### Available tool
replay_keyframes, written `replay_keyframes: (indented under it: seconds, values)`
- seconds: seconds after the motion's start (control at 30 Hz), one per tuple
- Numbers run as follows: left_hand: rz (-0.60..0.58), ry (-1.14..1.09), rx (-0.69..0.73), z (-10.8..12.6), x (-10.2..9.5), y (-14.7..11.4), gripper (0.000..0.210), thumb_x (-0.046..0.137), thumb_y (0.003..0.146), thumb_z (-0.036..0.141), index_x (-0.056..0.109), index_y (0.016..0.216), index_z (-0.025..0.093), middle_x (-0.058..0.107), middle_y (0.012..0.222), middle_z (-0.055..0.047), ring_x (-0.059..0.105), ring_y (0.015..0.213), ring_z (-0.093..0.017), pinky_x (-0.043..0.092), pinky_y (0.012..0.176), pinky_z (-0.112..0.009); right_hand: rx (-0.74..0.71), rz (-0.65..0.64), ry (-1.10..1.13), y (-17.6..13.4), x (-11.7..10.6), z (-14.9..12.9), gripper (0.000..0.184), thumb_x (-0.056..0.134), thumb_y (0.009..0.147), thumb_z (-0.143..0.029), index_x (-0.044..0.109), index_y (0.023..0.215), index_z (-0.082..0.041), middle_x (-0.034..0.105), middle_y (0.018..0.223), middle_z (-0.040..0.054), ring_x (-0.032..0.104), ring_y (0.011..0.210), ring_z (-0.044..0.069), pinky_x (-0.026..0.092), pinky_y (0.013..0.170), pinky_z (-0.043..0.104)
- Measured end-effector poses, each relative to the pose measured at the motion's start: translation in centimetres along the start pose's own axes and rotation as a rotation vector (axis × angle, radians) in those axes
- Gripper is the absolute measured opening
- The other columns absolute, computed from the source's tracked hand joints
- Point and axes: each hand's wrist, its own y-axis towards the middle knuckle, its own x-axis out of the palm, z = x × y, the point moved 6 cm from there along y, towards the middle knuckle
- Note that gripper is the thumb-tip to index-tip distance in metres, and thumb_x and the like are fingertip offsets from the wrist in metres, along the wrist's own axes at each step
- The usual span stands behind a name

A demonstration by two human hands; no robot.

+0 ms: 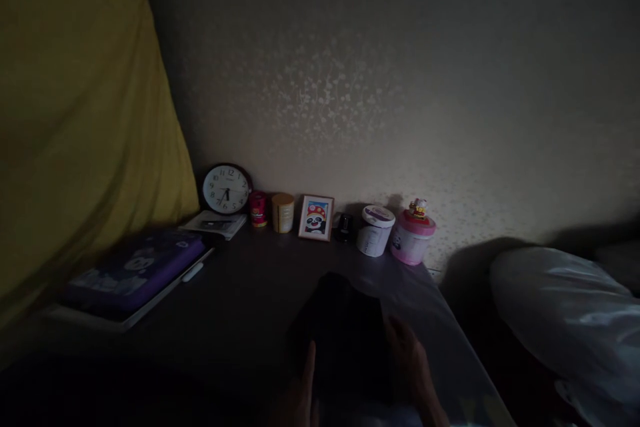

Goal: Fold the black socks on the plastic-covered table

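A soft-looking black item (350, 333), perhaps folded cloth or a bag, is between my hands over the near middle of the table; the dim light hides its details. My left hand (303, 390) grips its left side, one finger lying straight along it and the others mostly in shadow. At its right edge, the fingers of my right hand (413, 360) are curled against the black item. Whether the item rests on the table or is lifted, I cannot tell.
Along the wall stand a clock (227, 189), a red can (258, 209), a yellow-lidded can (283, 213), a panda picture frame (316, 219), a white tub (375, 232) and a pink tub (413, 240). A purple case (140, 270) lies left. Right of the table edge sits a pale plastic-covered bundle (565, 313).
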Motion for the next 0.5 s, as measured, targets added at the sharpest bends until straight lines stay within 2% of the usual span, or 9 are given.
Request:
replay_keyframes:
  seconds: [0.1,0.17,0.3,0.4,0.5]
  values:
    - [-0.018,-0.047,0.058,0.3,-0.9,-0.8,0.078,0.04,0.087,0.022,-0.012,0.145,0.029,0.058,0.128,-0.005,0.063,0.098,-0.016,0.045,0.082,-0.022,0.089,-0.012,0.063,-1.6,0.2,-0.4,0.05,0.046,0.077,-0.056,0.067,0.102,-0.017,0.072,0.098,0.0101,0.067,0.091,0.026,0.051,0.073,0.031]
    - [-0.038,-0.09,0.09,0.6,-1.5,-1.2,0.076,0.037,0.089,0.023,-0.015,0.144,0.026,0.057,0.129,-0.006,0.064,0.094,-0.014,0.044,0.082,-0.02,0.099,-0.013,0.109,-2.2,0.5,-0.8,0.054,0.049,0.075,-0.058,0.066,0.104,-0.016,0.073,0.093,0.0101,0.068,0.088,0.027,0.051,0.07,0.031]
    - [-0.061,-0.093,0.096,1.0,-2.3,-1.6,0.076,0.037,0.089,0.024,-0.014,0.145,0.024,0.06,0.124,-0.008,0.064,0.092,-0.015,0.044,0.084,-0.021,0.077,-0.008,0.213,-3.0,1.5,-0.7,0.059,0.055,0.073,-0.057,0.061,0.112,-0.013,0.072,0.095,0.0107,0.067,0.089,0.027,0.052,0.072,0.032]
    - [-0.071,-0.06,0.089,1.2,-2.4,-1.7,0.078,0.039,0.089,0.025,-0.015,0.144,0.025,0.059,0.125,-0.008,0.064,0.095,-0.016,0.045,0.083,-0.023,0.074,-0.019,0.307,-3.2,2.2,-0.8,0.058,0.06,0.069,-0.054,0.061,0.11,-0.014,0.071,0.1,0.0117,0.066,0.095,0.029,0.053,0.077,0.035]
    - [-0.061,-0.016,0.093,1.4,-2.4,-1.8,0.081,0.042,0.087,0.023,-0.014,0.145,0.026,0.057,0.129,-0.009,0.064,0.097,-0.018,0.047,0.081,-0.024,0.064,-0.051,0.396,-3.0,2.6,-2.3,0.054,0.064,0.066,-0.051,0.063,0.106,-0.015,0.071,0.102,0.0118,0.065,0.097,0.03,0.053,0.081,0.038]
